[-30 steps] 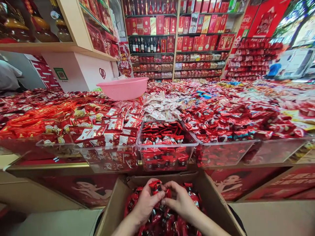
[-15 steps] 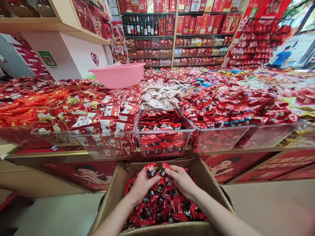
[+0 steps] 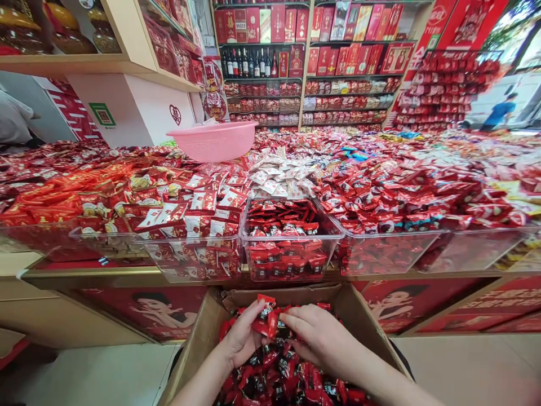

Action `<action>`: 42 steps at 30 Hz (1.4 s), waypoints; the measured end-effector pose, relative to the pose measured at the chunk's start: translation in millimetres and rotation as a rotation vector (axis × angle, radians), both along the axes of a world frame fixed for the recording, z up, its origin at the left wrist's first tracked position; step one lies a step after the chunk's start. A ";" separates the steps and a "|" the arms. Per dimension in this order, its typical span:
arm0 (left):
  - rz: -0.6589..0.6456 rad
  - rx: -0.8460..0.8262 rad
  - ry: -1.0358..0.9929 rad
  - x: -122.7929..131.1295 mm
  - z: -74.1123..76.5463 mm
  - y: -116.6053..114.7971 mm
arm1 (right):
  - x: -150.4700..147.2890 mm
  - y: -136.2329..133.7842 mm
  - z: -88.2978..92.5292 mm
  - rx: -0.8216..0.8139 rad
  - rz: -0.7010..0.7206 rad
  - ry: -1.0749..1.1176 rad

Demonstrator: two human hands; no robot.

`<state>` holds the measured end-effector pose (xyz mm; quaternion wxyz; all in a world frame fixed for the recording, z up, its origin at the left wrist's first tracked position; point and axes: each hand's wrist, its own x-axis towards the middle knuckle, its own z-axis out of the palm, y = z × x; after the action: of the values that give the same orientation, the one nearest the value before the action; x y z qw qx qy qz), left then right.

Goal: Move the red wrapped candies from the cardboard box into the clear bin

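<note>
Held packets: small cluster of red-and-black wrapped packets (image 3: 266,318), raised at the left fingers above the contents of the carton; exact count unclear, as they overlap.
Left hand: the left hand (image 3: 244,337) grasps the cluster, thumb along the near side and fingers curled beneath; one packet end stands up past the thumb.
Right hand: the right hand (image 3: 316,332), back upward, fingers bent, tips against or just beside the right edge of the cluster; cannot tell whether it grips anything, palm side hidden.
Carton: brown cardboard carton (image 3: 372,321), flaps up, directly below both hands and in front of the counter.
Carton contents: loose packets (image 3: 291,375) of like colouring, heaped in no order.
Middle bin: clear plastic bin (image 3: 291,239) at the counter edge, beyond the carton; similar red-and-black packets in rows at the front.
Left neighbour: clear bin (image 3: 188,241) of red-and-white packets.
Right neighbour: clear bin (image 3: 389,251), red packets heaped above its rim.
Behind middle bin: pile of white packets (image 3: 283,176).
Basket: pink plastic basket (image 3: 213,142), resting on the goods, left of the white pile.
Back wall: shelves with bottles (image 3: 249,63) and red boxes (image 3: 357,59).
Far right: person in blue (image 3: 501,114), outside.
</note>
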<state>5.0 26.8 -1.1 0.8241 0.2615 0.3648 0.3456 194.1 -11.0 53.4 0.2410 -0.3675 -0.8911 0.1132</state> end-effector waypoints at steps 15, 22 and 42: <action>-0.006 0.075 0.102 -9.2 -18.1 7.8 | 24.8 140.6 145.3 0.253 -0.267 -0.710; -0.002 0.072 0.107 -11.3 -20.2 8.1 | 16.8 141.4 146.3 -0.023 -0.221 -0.875; -0.117 0.226 0.095 -3.9 8.6 1.9 | 17.4 48.7 143.5 0.081 -0.091 -0.170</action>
<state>1.1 28.7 7.5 0.7900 0.3894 0.3464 0.3229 211.4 37.6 196.9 0.1838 -0.4057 -0.8947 0.0345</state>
